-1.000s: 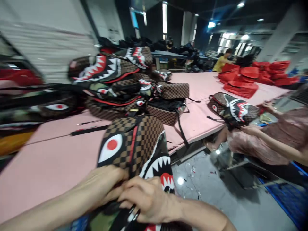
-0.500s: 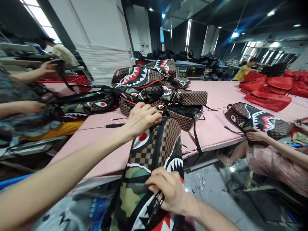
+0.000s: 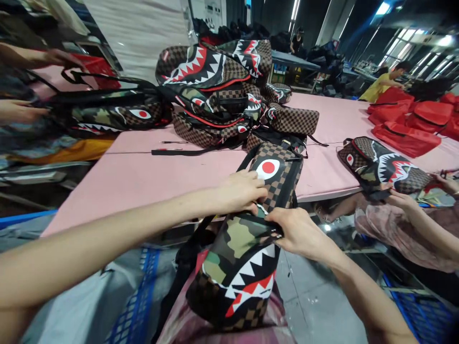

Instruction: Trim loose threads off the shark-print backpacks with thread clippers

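A backpack (image 3: 234, 239) with checks, camouflage, a red-and-white eye and a shark mouth slants from my lap up onto the table edge. My left hand (image 3: 245, 191) lies across its middle, fingers curled onto the fabric below the eye. Close beside it, my right hand (image 3: 299, 234) is closed on the black zip edge at the bag's right side. Something small, dark and shiny shows at the right fingertips, too unclear to name. Black straps hang along the bag's left side.
Similar bags (image 3: 201, 71) are piled on the pink table (image 3: 143, 177). A black strap (image 3: 182, 153) lies before them. Co-workers handle a bag (image 3: 118, 112) at left and another (image 3: 390, 167) at right. Red bags (image 3: 405, 138) sit far right. A blue crate (image 3: 132, 291) stands below.
My left hand has come down from the bag's top to its middle. The bag's upper end has shifted right, and my right hand has moved up and right. Dark snips showed in it earlier.
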`<state>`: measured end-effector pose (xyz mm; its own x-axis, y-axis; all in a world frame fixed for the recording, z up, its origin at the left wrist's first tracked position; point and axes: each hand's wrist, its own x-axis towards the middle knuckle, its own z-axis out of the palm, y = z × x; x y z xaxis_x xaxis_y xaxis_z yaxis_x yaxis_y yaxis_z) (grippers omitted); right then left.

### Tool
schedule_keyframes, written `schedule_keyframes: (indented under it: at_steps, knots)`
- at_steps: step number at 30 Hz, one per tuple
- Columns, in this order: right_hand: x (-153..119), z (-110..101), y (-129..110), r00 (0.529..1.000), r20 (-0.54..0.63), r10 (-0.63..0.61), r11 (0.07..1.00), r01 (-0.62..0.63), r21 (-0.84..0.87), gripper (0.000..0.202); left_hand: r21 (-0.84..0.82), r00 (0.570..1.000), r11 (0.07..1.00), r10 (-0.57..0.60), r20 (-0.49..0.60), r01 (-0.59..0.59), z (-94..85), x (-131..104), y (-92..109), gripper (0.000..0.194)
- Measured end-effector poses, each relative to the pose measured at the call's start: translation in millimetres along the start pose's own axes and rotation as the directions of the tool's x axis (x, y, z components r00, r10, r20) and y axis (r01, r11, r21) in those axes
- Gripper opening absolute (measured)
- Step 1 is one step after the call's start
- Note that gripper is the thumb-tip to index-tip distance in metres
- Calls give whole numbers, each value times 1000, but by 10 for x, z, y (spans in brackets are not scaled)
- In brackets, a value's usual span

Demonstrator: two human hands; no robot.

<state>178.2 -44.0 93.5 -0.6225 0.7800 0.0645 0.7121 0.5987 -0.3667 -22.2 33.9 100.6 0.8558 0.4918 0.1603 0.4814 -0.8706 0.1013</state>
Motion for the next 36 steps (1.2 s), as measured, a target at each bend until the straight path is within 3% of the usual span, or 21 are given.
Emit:
schedule_keyframes:
  at_steps: [3, 7, 11, 14, 16, 19, 21, 23, 25, 29, 36]
  knots:
    - [165, 72, -164, 993, 85, -86, 994, 91, -54, 15, 89, 970, 996, -2, 245, -21, -45, 142, -54, 31]
    - [201, 286, -192, 966, -59, -253, 954, 259, 149, 10, 94, 944, 989, -139, 299, 116, 15, 49, 54, 26]
    - [197, 471, -178, 936, -164, -311, 871, 350, 345, 8, 174, 963, 965, -221, 151, 194, 230, -40, 165, 16]
    - [195, 502, -159, 928, -209, -307, 832, 369, 413, 14, 139, 981, 971, -195, -3, 194, 362, -81, 72, 16]
    - [158, 465, -139, 922, -213, -324, 859, 381, 342, 14, 2, 989, 991, -137, -55, 137, 363, -149, -30, 24]
    - [35, 381, -121, 912, -157, -379, 912, 397, 105, 15, -241, 997, 971, -14, -82, -6, 282, -369, -56, 21]
    - [-66, 357, -127, 905, -143, -401, 916, 398, -55, 21, -298, 996, 953, 37, -85, -61, 264, -581, 66, 18]
    - [-157, 381, -139, 893, -162, -419, 904, 393, -169, 26, -255, 994, 967, 0, -111, -29, 318, -801, 269, 14]
    - [-221, 443, -145, 876, -190, -444, 887, 398, -234, 25, -175, 973, 983, -97, -209, 60, 427, -981, 483, 5]
    - [-256, 571, -123, 838, -210, -504, 852, 442, -281, 22, -101, 893, 984, -177, -414, 148, 632, -1148, 728, 20]
    - [-166, 587, -192, 827, -229, -514, 846, 443, -297, 20, -76, 861, 989, -151, -485, 130, 694, -1096, 663, 24]
